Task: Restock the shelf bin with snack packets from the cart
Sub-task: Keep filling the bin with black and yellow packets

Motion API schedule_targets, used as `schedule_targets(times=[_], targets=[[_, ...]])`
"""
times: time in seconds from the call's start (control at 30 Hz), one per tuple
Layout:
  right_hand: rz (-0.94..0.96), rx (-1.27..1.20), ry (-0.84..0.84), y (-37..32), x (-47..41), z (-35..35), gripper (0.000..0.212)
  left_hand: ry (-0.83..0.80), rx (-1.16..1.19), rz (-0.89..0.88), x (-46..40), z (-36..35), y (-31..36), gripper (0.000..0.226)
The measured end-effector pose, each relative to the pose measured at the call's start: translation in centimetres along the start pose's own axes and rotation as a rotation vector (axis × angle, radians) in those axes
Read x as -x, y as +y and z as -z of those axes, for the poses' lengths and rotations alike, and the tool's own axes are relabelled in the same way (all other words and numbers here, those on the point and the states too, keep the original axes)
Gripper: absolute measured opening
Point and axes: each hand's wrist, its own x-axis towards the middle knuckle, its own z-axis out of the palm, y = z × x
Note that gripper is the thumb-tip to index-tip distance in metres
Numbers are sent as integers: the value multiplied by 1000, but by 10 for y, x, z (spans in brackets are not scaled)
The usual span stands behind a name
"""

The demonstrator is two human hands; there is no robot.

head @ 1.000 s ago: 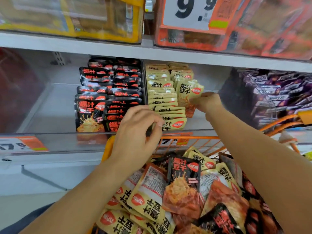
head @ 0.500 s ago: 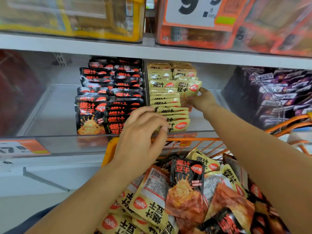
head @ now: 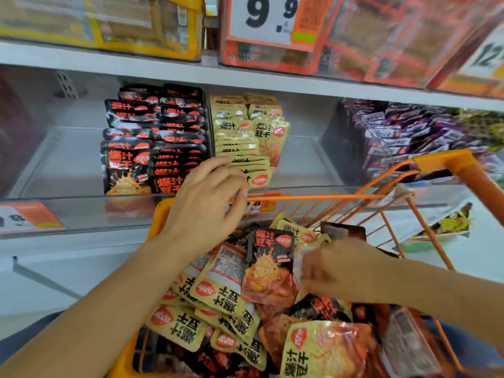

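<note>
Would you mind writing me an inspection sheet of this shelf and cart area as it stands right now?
Surface: clear-fronted shelf bin, split by a divider; bare floor shows on its left side.
Job's things: black packets stacked left of the divider, yellow packets right of it; orange cart piled with mixed yellow and black packets.
Clutter: purple packets in the neighbouring bin; price tag reading 9.9 on the shelf above.
Grippers: left hand hovers over the cart's front rim, fingers loosely curled, holding nothing seen; right hand is blurred, down among the cart's packets, grip unclear.
Cables: nothing seen.
Surroundings: boxed goods on the upper shelf; pale floor below.
</note>
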Motion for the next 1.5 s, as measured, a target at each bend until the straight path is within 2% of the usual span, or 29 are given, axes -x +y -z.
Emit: schedule_targets(times=[0.07,0.17,0.2,0.3,0.33,0.4,0.47,0.53,0.6,0.67,0.7,0.77,0.8,0.87,0.97,1.03,1.1,1.13,1.2,1.23,1.33,1.4,1.5], targets=[[15,-1,-202,2,11,-9,57,6,7,-13,1,1,0,28],[50,-60,-237,1,15,-9,59,15,21,-16,1,2,0,29],[63,-89,-226,-1,16,-8,59,18,27,-12,2,2,0,29],[161,-66,37,-8,21,-3,58,26,53,-5,3,4,-1,28],[200,-81,59,-10,23,0,61,24,60,-7,3,4,-1,28],[242,-106,-72,-17,28,2,54,1,66,5,4,4,1,29],[289,-119,-210,-26,29,-6,34,-48,87,39,5,5,3,31],[294,-165,-176,-30,26,-13,16,-117,184,80,6,5,4,30],[162,-253,-76,-23,19,-4,13,-179,353,169,7,6,6,25],[118,-306,-6,-15,15,10,16,-213,430,240,7,8,8,21],[136,-276,-39,-13,13,13,26,-227,434,246,7,7,9,20],[148,-130,-241,-21,11,7,42,-278,442,242,7,7,10,19],[166,-79,-309,-29,10,1,42,-302,449,246,7,7,11,16],[190,-153,-320,-43,9,-6,32,-324,463,253,7,7,10,12],[150,-427,-190,-39,3,14,23,-342,586,296,8,8,9,16],[95,-717,12,-32,-1,34,16,-403,824,399,7,11,10,24],[22,-1107,276,-24,-5,53,12,-460,992,544,2,15,12,42],[-23,-1225,389,-20,-8,60,10,-491,1051,635,-2,16,12,50],[-104,-1314,548,-16,-14,64,15,-550,1137,756,-10,19,12,62],[-144,-1336,588,-17,-18,63,21,-559,1144,763,-11,20,12,60],[-250,-1401,590,-18,-24,57,35,-485,1080,597,-8,22,11,13],[-269,-1417,569,-19,-25,56,28,-444,1054,505,-3,22,11,13],[-230,-1384,437,-18,-27,58,23,-300,1029,495,-2,22,10,8]])
